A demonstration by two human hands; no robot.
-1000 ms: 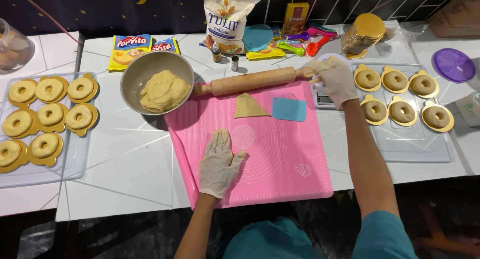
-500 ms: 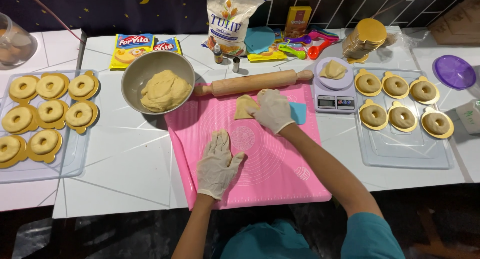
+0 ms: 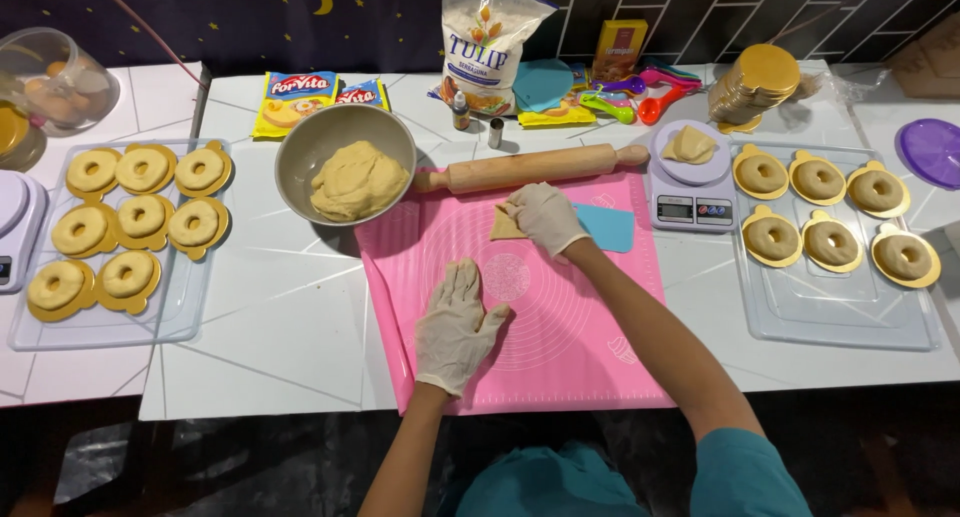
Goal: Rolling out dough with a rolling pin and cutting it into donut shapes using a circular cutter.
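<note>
At the top centre of the pink silicone mat (image 3: 560, 327), a small wedge of dough (image 3: 503, 224) lies under the right hand (image 3: 543, 217), whose gloved fingers are curled down over it in a closing grasp. A second earlier that hand was out at the scale pan; a lump of dough (image 3: 690, 145) is now left on the digital scale (image 3: 688, 177) at 3 o'clock from the wedge, so one portion appears to have been weighed and the leftover piece taken up. The left hand (image 3: 455, 327) is laid flat and spread on the mat at 7 o'clock, holding nothing, unmoved since then. A blue scraper (image 3: 608, 227) lies just beside the right hand at 3 o'clock. The rolling pin (image 3: 530, 167) rests at 12 o'clock, and the metal bowl (image 3: 345, 167) of dough at 10 o'clock. Trays of ring-shaped pastries (image 3: 830, 242) are set at both far sides.
</note>
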